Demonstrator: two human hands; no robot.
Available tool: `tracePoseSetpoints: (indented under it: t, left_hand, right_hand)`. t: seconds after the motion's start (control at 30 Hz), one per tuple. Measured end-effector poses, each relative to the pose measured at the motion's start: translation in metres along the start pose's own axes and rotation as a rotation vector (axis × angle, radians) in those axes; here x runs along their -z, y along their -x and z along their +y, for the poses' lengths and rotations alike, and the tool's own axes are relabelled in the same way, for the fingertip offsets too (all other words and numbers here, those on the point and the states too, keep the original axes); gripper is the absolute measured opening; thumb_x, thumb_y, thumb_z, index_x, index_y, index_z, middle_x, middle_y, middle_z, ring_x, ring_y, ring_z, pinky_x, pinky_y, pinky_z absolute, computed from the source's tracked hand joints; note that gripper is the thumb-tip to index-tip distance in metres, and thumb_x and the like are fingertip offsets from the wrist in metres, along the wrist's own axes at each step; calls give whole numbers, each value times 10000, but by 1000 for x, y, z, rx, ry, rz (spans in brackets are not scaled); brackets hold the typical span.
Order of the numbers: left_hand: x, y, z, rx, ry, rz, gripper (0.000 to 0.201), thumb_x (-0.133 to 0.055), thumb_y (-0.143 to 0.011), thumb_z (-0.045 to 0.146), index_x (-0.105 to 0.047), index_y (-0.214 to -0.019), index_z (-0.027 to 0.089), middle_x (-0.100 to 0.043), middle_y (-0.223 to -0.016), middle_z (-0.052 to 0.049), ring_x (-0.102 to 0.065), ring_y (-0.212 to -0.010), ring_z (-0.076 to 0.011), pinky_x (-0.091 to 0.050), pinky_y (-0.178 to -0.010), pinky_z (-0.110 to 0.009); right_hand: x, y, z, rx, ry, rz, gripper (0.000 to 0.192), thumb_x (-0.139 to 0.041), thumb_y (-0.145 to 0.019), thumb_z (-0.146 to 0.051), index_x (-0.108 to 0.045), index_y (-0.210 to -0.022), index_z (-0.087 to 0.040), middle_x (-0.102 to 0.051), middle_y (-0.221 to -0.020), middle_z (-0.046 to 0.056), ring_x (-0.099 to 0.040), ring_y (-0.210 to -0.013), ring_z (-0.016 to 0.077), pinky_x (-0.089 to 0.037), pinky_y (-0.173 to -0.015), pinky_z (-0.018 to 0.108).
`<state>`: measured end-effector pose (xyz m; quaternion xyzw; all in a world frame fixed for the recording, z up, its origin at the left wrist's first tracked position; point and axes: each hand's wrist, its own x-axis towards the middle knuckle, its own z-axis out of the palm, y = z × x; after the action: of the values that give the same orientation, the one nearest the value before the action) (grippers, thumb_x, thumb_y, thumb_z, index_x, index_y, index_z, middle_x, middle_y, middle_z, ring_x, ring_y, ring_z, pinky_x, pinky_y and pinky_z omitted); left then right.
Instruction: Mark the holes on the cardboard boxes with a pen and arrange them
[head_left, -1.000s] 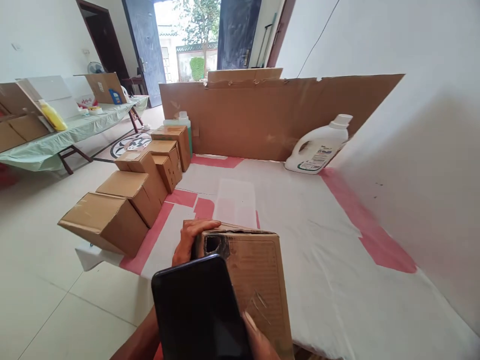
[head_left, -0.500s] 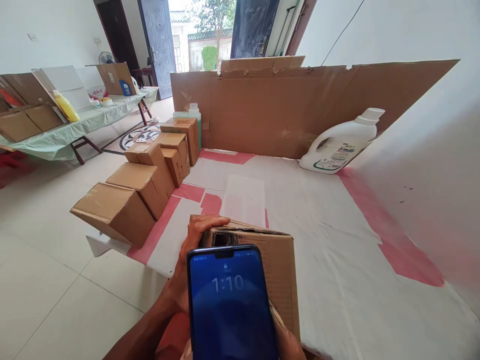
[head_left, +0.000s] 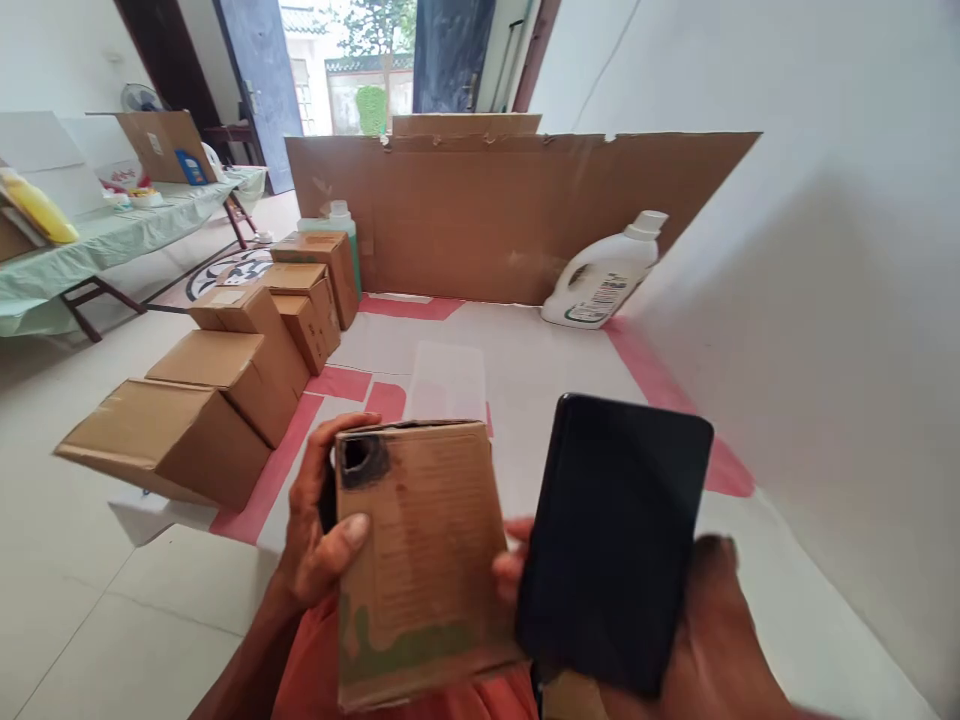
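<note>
A small cardboard box (head_left: pixel 427 550) is held up in front of me. It has a dark-rimmed hole in its upper left corner and a green patch near its bottom. My left hand (head_left: pixel 322 530) grips the box's left side, thumb on the near face and fingers behind. Just right of the box, my right hand (head_left: pixel 720 620) is closed round a smartphone (head_left: pixel 615 540), whose screen is dark. Its fingertips show at the phone's left edge, close to the box; I cannot tell whether they touch it.
Several cardboard boxes (head_left: pixel 210 360) line the table's left edge. A cardboard panel (head_left: pixel 465 215) stands along the back. A white detergent jug (head_left: pixel 604 275) leans at the back right, and a green-tinted bottle (head_left: pixel 341 230) stands back left. Another table (head_left: pixel 172 215) lies beyond the floor.
The phone has moved right, off the front of the box, and its lit screen has gone dark. The box's near face now shows. My view has shifted right.
</note>
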<state>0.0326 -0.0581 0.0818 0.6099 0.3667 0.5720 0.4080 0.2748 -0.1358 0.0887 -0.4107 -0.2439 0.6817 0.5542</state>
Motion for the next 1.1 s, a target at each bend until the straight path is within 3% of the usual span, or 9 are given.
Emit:
tracePoseSetpoints:
  t: [0.1,0.17,0.2,0.3,0.43,0.57,0.7,0.87,1.1]
  left_hand:
    - [4,-2,-2,43,20,70,674,-700,-798,491,-563,-1417,264,-621,-1412,-90,-588,-1303,-360,-529,-990,-422]
    - [5,-4,-1,64,35,123,661,-700,-781,468,-586,-1394,248,-642,-1378,-88,-579,-1317,-369,-522,-992,-418]
    - [5,-6,-1,68,35,143,657,-699,-772,463,-597,-1383,242,-652,-1365,-86,-579,-1318,-370,-519,-989,-414]
    - [4,-10,1,97,13,164,658,-703,-751,468,-617,-1360,232,-663,-1357,-79,-588,-1305,-369,-522,-968,-403]
    - [2,-17,2,133,35,186,648,-699,-736,455,-621,-1340,235,-676,-1335,-64,-602,-1283,-357,-526,-986,-397]
    - [2,-25,1,145,91,188,640,-706,-729,443,-627,-1333,247,-678,-1337,-52,-603,-1274,-345,-521,-1008,-383]
    - [4,-30,-4,180,146,172,656,-712,-733,442,-616,-1353,254,-679,-1320,-67,-621,-1224,-357,-558,-932,-396]
    - [12,-40,-22,162,193,125,670,-678,-750,453,-595,-1379,238,-680,-1254,-79,-639,-1175,-336,-550,-934,-399]
    - [22,-59,-51,175,277,90,644,-648,-780,450,-572,-1380,228,-664,-1322,-92,-615,-1244,-328,-493,-1029,-407]
  right_hand:
    - [33,-40,-10,222,61,400,692,-614,-845,-828,-778,-1111,-210,-827,-1013,119,-796,-866,307,-656,-798,446]
    - [68,-68,-5,288,300,609,662,-659,-800,-829,-749,-929,-186,-775,-802,76,-742,-726,259,-626,-667,369]
    - [86,-80,-1,288,443,657,647,-644,-800,-835,-713,-850,-194,-728,-730,48,-701,-679,236,-595,-612,343]
    - [130,-102,15,262,582,762,605,-652,-776,-827,-541,-648,-246,-514,-541,-29,-518,-542,179,-454,-479,308]
    - [162,-112,29,228,719,879,622,-599,-807,-776,-244,-598,-309,-223,-517,-84,-250,-544,131,-251,-466,295]
    - [180,-115,34,200,872,932,562,-504,-821,-734,-205,-631,-298,-194,-572,-66,-223,-619,144,-223,-543,306]
    - [190,-108,32,146,1034,937,460,-460,-787,-693,-415,-613,-269,-348,-568,-29,-353,-634,183,-291,-602,324]
    - [194,-100,22,57,1211,903,467,-464,-708,-647,-658,-752,-224,-662,-724,99,-587,-754,310,-402,-732,392]
    - [198,-105,20,-58,1397,871,543,-418,-725,-600,-714,-870,-168,-756,-1024,273,-689,-1021,479,-481,-878,526]
